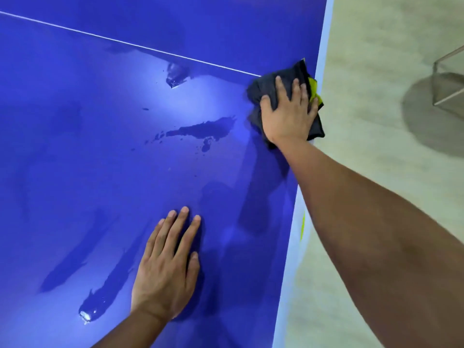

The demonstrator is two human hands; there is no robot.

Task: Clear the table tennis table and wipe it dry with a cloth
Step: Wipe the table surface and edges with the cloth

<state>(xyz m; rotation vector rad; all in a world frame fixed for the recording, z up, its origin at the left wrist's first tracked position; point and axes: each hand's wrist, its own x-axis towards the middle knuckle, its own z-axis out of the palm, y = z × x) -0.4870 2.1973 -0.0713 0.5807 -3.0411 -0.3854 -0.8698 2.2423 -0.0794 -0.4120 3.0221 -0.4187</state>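
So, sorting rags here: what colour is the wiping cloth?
The cloth is dark grey to black, with a bright yellow-green part on its right side; the head view shows it.

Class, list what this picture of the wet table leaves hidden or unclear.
Head view: table surface beneath the cloth, covered by it and the right hand.
Head view: surface beneath the flat left hand.
Head view: table's remainder, beyond left and bottom edges.
Head view: metal frame, cut by right edge.

Glossy, smooth blue table (pixel 100 146) (wet patches (pixel 203 129) shining); soft dark cloth (pixel 266 86); matt pale floor (pixel 364 172).
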